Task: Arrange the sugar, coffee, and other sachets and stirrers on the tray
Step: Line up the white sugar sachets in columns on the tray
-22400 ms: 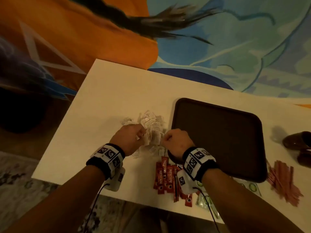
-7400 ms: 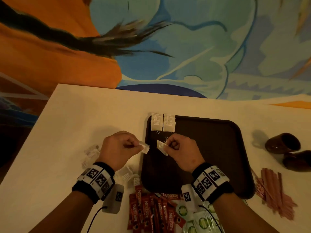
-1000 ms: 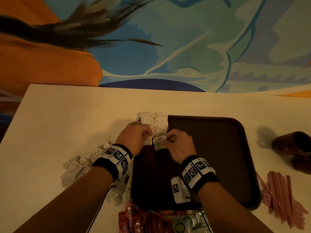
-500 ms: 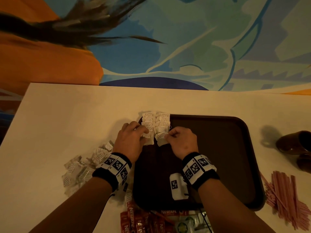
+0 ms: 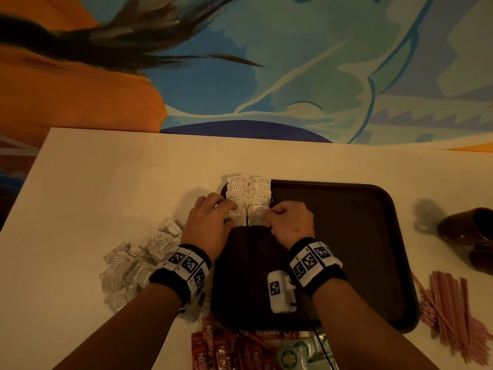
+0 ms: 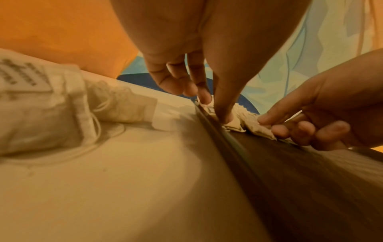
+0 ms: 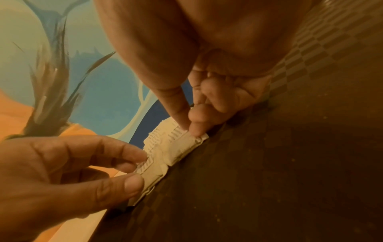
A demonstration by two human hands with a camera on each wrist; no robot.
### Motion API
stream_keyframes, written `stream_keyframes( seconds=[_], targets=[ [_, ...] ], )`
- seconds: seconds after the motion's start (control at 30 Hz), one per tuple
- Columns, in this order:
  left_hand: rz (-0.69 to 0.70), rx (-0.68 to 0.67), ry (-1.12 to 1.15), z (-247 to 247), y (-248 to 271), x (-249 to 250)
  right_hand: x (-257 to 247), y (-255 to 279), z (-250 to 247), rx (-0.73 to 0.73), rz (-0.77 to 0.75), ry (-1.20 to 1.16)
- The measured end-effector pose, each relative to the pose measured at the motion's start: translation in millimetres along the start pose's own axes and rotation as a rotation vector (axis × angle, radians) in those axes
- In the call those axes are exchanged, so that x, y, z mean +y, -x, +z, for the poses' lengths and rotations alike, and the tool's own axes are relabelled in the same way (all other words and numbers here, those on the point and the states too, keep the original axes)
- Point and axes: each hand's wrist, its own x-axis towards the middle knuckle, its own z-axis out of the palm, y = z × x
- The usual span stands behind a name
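Observation:
A dark brown tray (image 5: 346, 236) lies on the cream table. Two rows of white sachets (image 5: 248, 193) run along its far left corner. My left hand (image 5: 226, 209) reaches over the tray's left rim, its thumb and fingers fairly straight, pressing the nearest sachet of the left row (image 7: 153, 165) flat. My right hand (image 5: 268, 213) is curled, and its thumb and forefinger pinch the right edge of the nearest sachet of the right row (image 7: 186, 140). In the left wrist view both hands meet over the sachets at the tray rim (image 6: 219, 142).
A heap of loose white sachets (image 5: 138, 260) lies left of the tray. Red coffee sticks (image 5: 226, 348) and green-printed sachets (image 5: 293, 353) sit at the front edge. Pink stirrers (image 5: 453, 311) and two brown mugs (image 5: 469, 228) are on the right.
Both hands carried a sachet each forward and set them down at the near end of the two rows. The left fingers have spread flat over theirs.

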Motion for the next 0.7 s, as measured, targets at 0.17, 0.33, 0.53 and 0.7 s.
stream_keyframes(
  seconds=[0.17, 0.33, 0.53, 0.7],
  targets=[
    [-0.001, -0.012, 0.033, -4, 1, 2, -1, 3, 0, -0.012, 0.004, 0.039],
    [0.007, 0.059, 0.08, -26, 15, -3, -3, 10, -9, 0.043, -0.032, 0.133],
    [-0.153, 0.027, 0.053, -72, 65, -53, -23, 51, -7, -0.037, -0.201, 0.233],
    [-0.269, -0.102, -0.003, -92, 119, -73, -32, 101, 37, -0.304, -0.34, 0.349]
  ],
)
